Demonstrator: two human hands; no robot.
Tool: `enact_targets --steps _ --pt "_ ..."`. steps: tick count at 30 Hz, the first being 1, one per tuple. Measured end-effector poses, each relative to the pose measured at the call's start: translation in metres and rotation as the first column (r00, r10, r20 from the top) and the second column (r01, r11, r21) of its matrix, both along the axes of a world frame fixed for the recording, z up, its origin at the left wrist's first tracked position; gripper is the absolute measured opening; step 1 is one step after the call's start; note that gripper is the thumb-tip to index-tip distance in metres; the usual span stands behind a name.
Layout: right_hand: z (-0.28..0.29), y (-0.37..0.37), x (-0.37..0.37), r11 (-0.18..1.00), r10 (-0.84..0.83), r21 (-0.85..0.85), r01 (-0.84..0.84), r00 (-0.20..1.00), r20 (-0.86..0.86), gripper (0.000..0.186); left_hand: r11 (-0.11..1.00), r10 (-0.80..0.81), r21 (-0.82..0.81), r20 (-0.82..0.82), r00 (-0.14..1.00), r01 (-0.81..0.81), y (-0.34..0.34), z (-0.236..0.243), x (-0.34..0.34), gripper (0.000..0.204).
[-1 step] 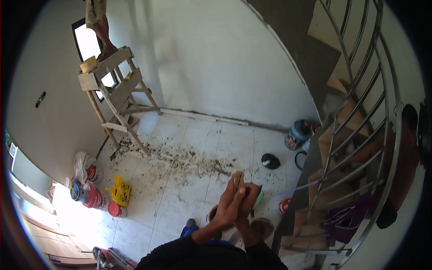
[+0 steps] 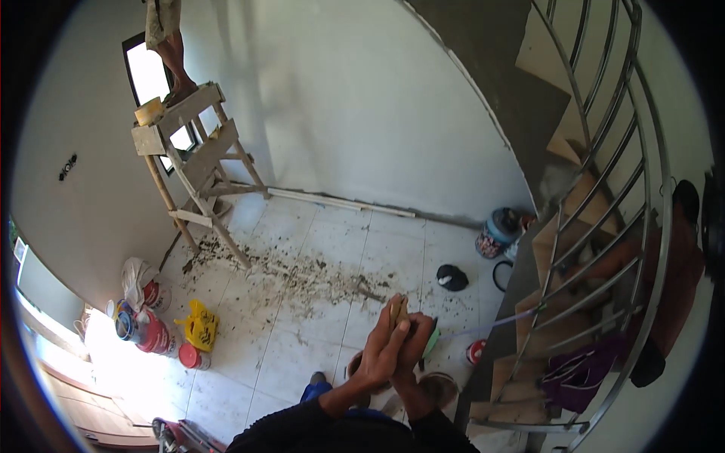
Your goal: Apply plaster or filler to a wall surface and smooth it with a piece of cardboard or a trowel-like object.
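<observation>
My left hand and my right hand are pressed together in front of me, fingers closed. At the tips of the left fingers shows a small flat tan piece, its kind unclear. A short dark tip sticks out beside my right hand; what that hand grips is mostly hidden. Just beyond the right hand is a green thing, partly covered by it. Below my hands, round containers stand on the floor, partly covered by my forearms.
A person's legs stand on a wooden scaffold at the far left. Debris litters the tiles. Buckets and a yellow bag are at left. To the right, a person is by the metal stair railing; a black helmet-like thing lies nearer.
The view has shifted slightly. My hands stay together in nearly the same pose.
</observation>
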State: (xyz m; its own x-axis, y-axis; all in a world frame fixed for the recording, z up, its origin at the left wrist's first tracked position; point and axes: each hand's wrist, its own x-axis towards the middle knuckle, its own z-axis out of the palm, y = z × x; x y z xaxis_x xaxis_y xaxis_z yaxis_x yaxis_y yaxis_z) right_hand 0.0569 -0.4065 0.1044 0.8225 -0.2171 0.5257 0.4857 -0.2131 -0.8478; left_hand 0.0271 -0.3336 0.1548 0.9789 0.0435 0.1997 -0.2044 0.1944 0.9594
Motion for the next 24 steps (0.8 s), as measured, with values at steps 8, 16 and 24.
enact_targets --steps 8,16,24 --pt "0.026 0.048 0.038 0.960 0.223 0.214 -0.183 0.957 -0.184 0.018 0.858 -0.177 -0.513 -0.225 0.958 0.038 0.059 0.010 0.048 0.054" --pt "0.011 0.158 0.106 0.972 0.202 0.152 -0.177 0.966 -0.163 0.020 0.863 0.071 -0.487 -0.142 0.987 -0.133 0.151 -0.017 0.158 0.063" --pt "0.075 0.238 0.224 0.934 0.132 0.348 -0.077 0.982 -0.137 0.017 0.844 -0.222 -0.526 -0.167 0.961 0.103 0.262 0.024 0.272 0.055"
